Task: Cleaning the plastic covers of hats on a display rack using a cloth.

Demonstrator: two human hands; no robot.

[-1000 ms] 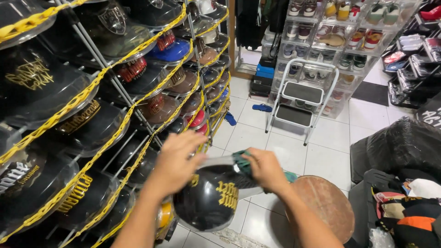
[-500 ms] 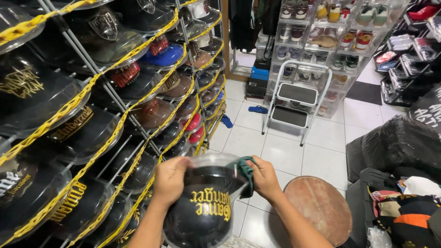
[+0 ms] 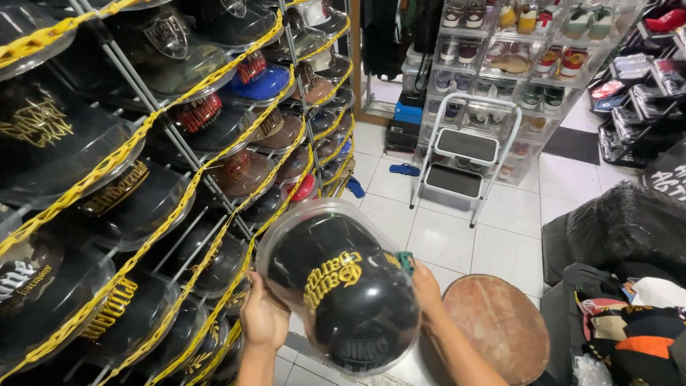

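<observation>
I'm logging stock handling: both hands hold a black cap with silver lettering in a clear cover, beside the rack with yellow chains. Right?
Not quite: the head view shows the lettering on the black cap is gold, not silver. The left hand and right hand do hold it in its clear cover, beside the rack with yellow chains.

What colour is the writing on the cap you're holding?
Gold, stitched on the black cap inside its clear case. The head view shows it.

Crowded cap rack (image 3: 128, 186) tight on the left, open tiled floor (image 3: 457, 229) rightward before the round stool (image 3: 500, 325)
</observation>
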